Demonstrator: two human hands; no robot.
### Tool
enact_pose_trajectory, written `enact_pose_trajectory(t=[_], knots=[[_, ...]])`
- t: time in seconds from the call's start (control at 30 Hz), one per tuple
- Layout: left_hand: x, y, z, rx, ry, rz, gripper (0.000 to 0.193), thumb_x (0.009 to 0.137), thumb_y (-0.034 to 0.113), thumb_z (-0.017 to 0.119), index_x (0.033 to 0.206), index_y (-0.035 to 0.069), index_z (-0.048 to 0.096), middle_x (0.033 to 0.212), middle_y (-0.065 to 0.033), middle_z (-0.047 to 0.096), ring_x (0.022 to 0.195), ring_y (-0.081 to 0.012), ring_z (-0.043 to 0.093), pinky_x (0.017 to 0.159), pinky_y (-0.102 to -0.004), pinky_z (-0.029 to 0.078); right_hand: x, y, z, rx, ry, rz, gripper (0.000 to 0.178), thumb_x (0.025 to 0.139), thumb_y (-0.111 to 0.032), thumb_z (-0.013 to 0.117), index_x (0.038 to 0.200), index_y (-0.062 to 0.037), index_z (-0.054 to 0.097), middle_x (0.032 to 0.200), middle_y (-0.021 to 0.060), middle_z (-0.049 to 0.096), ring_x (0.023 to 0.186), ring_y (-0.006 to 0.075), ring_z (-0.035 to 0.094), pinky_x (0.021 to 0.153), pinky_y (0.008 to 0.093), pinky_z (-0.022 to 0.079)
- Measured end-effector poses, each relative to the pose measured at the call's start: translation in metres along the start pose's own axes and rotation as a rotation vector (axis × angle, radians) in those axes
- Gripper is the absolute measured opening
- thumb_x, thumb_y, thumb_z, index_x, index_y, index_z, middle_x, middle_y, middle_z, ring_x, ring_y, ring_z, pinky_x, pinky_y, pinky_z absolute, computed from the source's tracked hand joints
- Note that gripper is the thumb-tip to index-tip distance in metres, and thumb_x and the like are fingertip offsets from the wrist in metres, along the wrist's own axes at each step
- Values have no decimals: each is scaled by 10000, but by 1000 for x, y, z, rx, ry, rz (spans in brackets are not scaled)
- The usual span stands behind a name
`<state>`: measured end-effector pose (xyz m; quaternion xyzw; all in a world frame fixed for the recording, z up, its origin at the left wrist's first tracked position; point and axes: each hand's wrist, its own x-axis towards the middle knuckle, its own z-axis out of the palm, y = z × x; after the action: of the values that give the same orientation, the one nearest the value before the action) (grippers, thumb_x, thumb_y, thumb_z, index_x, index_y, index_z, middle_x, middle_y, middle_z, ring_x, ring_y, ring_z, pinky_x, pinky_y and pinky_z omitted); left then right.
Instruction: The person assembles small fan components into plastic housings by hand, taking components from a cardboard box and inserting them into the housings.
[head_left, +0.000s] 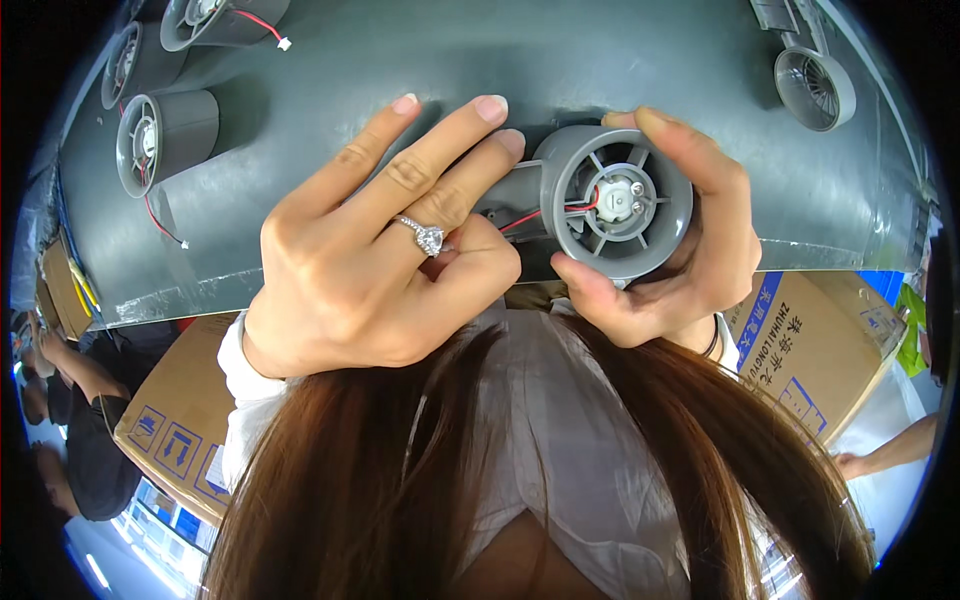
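A grey round fan housing (672, 215) sits in my right hand (705, 220), whose thumb and fingers wrap its rim from the right. Inside its spoked ring is a white motor (617, 203). From the motor a red wire (520, 221) runs left, along a grey arm (515, 183) that sticks out from the housing. My left hand (375, 240), wearing a ring, is at the left of the housing. Its thumb and index finger are pinched together where the wire goes out of sight, and the other fingers stretch out over the grey arm. The pinched tips are partly hidden.
Several grey fan housings (190, 130) with red wires lie at the left of the dark green table (400, 50). Another grey fan piece (815, 90) is at the far right. Cardboard boxes (165, 420) stand below the table edge. Other people's arms (900, 447) show at both sides.
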<state>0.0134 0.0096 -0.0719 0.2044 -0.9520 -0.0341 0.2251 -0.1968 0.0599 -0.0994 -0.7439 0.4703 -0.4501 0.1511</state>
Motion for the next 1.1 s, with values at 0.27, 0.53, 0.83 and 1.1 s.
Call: enact_pose_trajectory(t=[0.27,0.53,0.83,1.1], knots=[[3,-1,-1,-35,-12,1,229,684,-40,585,593,36,389,947,-172,685,1010,-340,642,787,-440,553,1,0,-4,11,-3,1,750,592,-226,817,1143,150,474,978,267,615,869,271,651,758,319,528],[-1,-7,-2,-82,-27,48,253,650,19,630,595,22,384,966,-199,672,1021,-364,632,720,-419,570,0,2,-1,-3,35,-30,728,613,-249,808,1135,143,485,959,259,624,837,270,660,744,317,532],[-3,-7,-2,-99,-20,24,265,608,21,648,580,20,384,945,-187,679,1025,-359,633,708,-397,568,1,-1,-3,-3,17,-10,728,601,-235,819,1129,142,489,971,263,620,853,282,661,753,325,535],[-3,-8,-1,-138,23,-18,244,591,13,673,590,3,429,942,-193,678,991,-366,647,665,-376,554,-2,-1,-2,30,27,-5,727,582,-183,818,1138,146,484,995,273,612,868,284,658,759,328,534]])
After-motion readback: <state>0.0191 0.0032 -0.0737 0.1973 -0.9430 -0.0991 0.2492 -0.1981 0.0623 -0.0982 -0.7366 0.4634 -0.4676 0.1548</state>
